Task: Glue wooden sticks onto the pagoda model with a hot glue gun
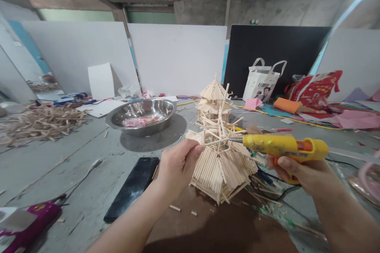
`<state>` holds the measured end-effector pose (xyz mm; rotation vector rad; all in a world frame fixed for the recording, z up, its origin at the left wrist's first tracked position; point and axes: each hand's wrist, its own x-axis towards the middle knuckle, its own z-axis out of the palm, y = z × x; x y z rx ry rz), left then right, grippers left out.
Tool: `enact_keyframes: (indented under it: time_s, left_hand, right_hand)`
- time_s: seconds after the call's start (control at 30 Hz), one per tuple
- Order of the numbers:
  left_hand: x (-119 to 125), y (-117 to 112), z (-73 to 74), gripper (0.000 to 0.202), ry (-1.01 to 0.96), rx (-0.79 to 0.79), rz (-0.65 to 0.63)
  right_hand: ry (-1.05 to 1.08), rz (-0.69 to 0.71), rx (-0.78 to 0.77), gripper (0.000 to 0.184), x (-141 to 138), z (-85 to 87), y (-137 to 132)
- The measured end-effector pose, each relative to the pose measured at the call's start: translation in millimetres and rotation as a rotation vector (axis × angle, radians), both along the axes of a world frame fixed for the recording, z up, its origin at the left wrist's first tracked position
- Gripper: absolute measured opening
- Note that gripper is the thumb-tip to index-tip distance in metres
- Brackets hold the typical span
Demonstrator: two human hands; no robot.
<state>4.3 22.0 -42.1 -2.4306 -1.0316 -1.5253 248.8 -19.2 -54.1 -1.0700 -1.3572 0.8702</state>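
Observation:
My left hand [179,163] pinches a thin wooden stick [214,142] and holds it level over a model roof [221,170] built of wooden sticks. In my right hand [299,172] is a yellow glue gun [282,146], its metal nozzle pointing left at the far end of the stick. Whether the nozzle touches the stick I cannot tell. Loose sticks jut up from the middle of the model. Directly behind stands a pagoda-like stick model [215,99] with a pointed roof, partly hidden by the nearer one.
A black phone [132,187] lies left of my left forearm. Further back is a steel basin [141,114] with wrapped packets. A stick pile [41,124] spreads at left, a purple glue gun [44,221] at front left. A cable [289,191], paper [286,105] and a bag [261,83] are at right.

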Motion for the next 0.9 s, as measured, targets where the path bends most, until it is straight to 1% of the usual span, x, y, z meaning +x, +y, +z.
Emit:
enact_keyframes:
  time_s: [0.17,0.3,0.43,0.63,0.9]
  left_hand:
    - [0.0,-0.2,0.2,0.016,-0.003,0.014,-0.014]
    - [-0.3,0.2,0.0,0.016,-0.004,0.019,-0.021]
    - [-0.3,0.5,-0.2,0.015,-0.005,0.017,-0.030]
    - [-0.1,-0.7,1.2,0.016,-0.019,-0.003,-0.020]
    - [-0.2,0.2,0.8,0.016,-0.021,0.003,0.001]
  right_hand:
    - [0.026,-0.033,-0.014,0.020,-1.5,1.0,-1.0]
    - [0.053,-0.036,-0.045,0.018,-1.3,0.5,-1.3]
    - [0.049,-0.028,-0.038,0.017,-0.2,-0.8,-0.7]
    - [0.076,-0.057,-0.056,0.022,-0.7,-1.5,0.1]
    - [0.073,-0.012,-0.034,0.019,4.2,-5.9,0.7]
